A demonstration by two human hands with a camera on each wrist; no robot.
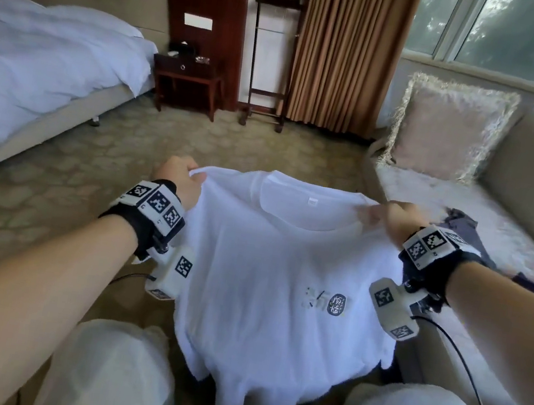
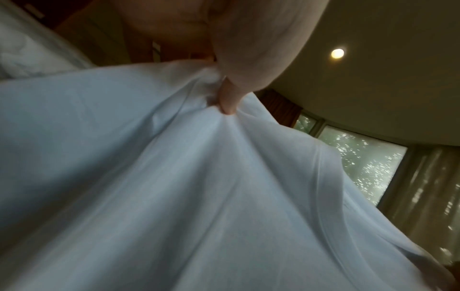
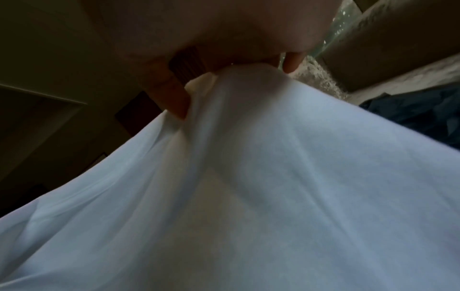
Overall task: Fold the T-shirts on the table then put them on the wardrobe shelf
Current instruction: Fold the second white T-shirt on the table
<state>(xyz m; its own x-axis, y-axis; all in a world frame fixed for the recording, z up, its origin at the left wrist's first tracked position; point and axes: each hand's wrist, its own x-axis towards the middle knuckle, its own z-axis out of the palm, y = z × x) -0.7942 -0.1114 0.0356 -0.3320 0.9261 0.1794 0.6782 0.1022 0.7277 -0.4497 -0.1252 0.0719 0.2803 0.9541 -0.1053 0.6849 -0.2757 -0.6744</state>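
both hands [image 1: 180, 179] [image 1: 395, 218] grip white t-shirt [image 1: 269, 272] shoulders, spread.

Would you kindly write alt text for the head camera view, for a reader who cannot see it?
Two hands, the left hand and right hand, hold a white T-shirt up by its shoulders, and it hangs over the person's knees. Behind are a bed, a curtain and a sofa with a cushion.

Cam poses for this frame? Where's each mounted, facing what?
Head: on the head, looking forward and down at the white T-shirt; left hand, right hand, forearms and knees show.
Left wrist: under the left hand, looking up along gripping fingers.
Right wrist: likewise, fingers.
All share the shirt.
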